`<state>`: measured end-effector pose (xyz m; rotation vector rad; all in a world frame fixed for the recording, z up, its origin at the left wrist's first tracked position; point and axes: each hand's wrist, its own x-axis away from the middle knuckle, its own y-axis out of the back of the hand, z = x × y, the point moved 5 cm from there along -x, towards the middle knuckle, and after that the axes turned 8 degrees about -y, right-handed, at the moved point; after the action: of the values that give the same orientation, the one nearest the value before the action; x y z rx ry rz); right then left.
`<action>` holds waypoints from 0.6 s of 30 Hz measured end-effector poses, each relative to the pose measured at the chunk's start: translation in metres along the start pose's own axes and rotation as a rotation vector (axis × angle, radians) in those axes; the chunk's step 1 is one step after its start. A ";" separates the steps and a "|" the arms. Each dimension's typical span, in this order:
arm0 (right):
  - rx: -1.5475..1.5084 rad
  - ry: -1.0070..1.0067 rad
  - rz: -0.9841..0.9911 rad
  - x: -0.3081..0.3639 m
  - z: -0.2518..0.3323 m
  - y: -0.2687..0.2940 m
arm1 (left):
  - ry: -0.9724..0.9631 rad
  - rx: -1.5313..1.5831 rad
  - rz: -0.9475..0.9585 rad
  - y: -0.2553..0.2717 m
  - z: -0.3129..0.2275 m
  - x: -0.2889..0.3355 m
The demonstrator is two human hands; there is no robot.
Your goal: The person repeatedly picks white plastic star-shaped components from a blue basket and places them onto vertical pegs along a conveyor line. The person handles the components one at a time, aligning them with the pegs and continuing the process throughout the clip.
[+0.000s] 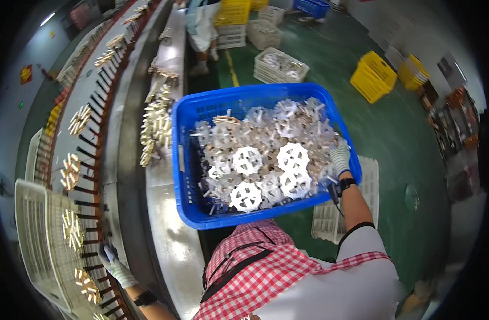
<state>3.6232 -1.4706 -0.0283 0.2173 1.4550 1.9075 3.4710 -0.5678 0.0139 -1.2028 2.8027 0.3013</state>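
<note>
A blue basket (181,162) is in front of me, heaped with clear and white plastic wheel-shaped pieces (245,196) and short pale sticks. My right hand (340,157), in a striped glove, is closed on the basket's right rim; its fingertips are partly hidden among the pieces. Down at the left, my left hand (116,266) reaches out beside the row of dark bars (87,189) on the conveyor. Its grey-tipped fingers look stretched out, with nothing visible in them. Clusters of gold and white sticks (73,229) sit along that conveyor near the hand.
A metal ledge (175,213) runs beside the basket, bearing a pile of gold and white pieces (158,114). A white crate (42,240) stands at the far left. Yellow crates (373,77) and a white crate (280,66) are on the green floor. Another person (201,32) stands ahead.
</note>
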 end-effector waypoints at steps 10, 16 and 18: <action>0.535 0.481 0.283 -0.128 -0.017 -0.127 | -0.399 -0.234 -0.490 0.165 -0.064 -0.062; 0.630 0.284 0.328 -0.096 0.009 -0.106 | -0.174 -0.847 -0.368 0.284 -0.043 -0.042; 0.660 0.333 0.285 -0.102 -0.008 -0.097 | 0.020 -0.972 -0.255 0.297 -0.018 -0.045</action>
<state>3.7359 -1.5299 -0.0892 0.4449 2.3641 1.6593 3.2873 -0.3401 0.0826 -1.6461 2.4552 1.7477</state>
